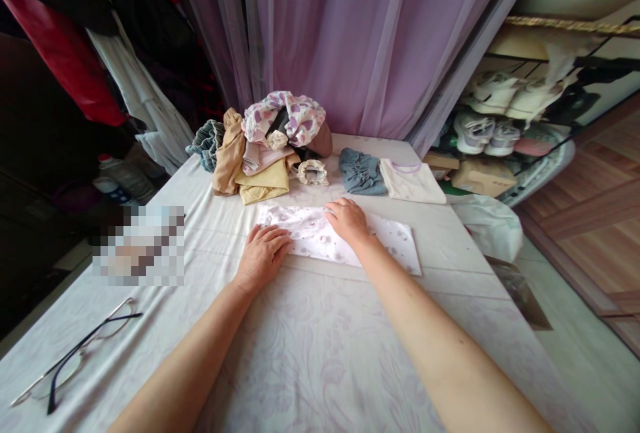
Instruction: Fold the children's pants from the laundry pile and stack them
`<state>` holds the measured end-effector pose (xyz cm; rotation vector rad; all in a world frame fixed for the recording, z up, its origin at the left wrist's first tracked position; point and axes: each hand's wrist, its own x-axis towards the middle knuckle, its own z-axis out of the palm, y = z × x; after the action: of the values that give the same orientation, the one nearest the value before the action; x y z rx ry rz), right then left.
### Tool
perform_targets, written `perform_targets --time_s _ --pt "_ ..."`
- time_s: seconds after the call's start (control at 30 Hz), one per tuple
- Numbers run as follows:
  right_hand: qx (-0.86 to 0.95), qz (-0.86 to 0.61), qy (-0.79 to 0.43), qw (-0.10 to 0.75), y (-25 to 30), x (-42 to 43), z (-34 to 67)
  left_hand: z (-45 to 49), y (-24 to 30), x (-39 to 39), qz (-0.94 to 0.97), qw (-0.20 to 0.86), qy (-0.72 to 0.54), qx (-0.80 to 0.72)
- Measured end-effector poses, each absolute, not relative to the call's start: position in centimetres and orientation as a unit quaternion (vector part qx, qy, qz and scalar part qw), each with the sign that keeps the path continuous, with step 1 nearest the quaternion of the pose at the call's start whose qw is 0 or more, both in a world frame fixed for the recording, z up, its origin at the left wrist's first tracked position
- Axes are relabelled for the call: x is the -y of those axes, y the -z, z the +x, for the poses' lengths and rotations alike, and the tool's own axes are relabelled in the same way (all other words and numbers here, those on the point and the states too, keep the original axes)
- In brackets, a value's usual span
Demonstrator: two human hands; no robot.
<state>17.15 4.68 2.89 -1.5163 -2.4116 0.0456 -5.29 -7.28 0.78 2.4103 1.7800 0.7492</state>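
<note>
A white garment (pixel 310 238) with a small grey print lies folded in a long flat strip across the tablecloth. My left hand (pixel 263 253) rests palm down on its left end, fingers stretched out over the cloth. Farther along, my right hand (pixel 347 219) lies on the middle of the garment near its far edge, fingers slightly bent and resting on the fabric. The part of the cloth beneath both hands is hidden. Just beyond it are a blue gathered garment (pixel 361 171) and a folded cream shirt (pixel 413 181) with a lilac neckline.
A heap of clothes (pixel 233 153) stands at the table's far left, beside a cream scrunchie (pixel 313 172). Eyeglasses (pixel 80 351) lie at the left edge, near a blurred-out patch. A purple curtain (pixel 340 39) hangs behind. Shoes (pixel 485 131) fill a rack on the right.
</note>
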Motion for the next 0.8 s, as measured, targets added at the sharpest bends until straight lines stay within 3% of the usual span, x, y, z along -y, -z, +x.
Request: perform_targets --time_s 0.17,0.33,0.6,0.8 --pt "0.834 -0.536 -0.023 0.127 -2.8 -6.1 16.9 -5.2 -0.8 7.3 0.779 0.033 -0.242 -0.578" --pt "0.814 -0.552 0.011 0.179 -2.2 -6.2 16.9 -5.0 -1.0 7.6 0.773 0.036 -0.233 -0.589" --pt "0.816 -0.558 -0.018 0.146 -1.8 -5.4 16.7 -4.6 -1.1 7.8 0.758 0.032 -0.214 -0.615" --pt "0.859 -0.476 -0.028 0.188 -1.8 -1.0 17.3 -4.6 -1.2 7.8 0.742 0.029 -0.226 -0.630"
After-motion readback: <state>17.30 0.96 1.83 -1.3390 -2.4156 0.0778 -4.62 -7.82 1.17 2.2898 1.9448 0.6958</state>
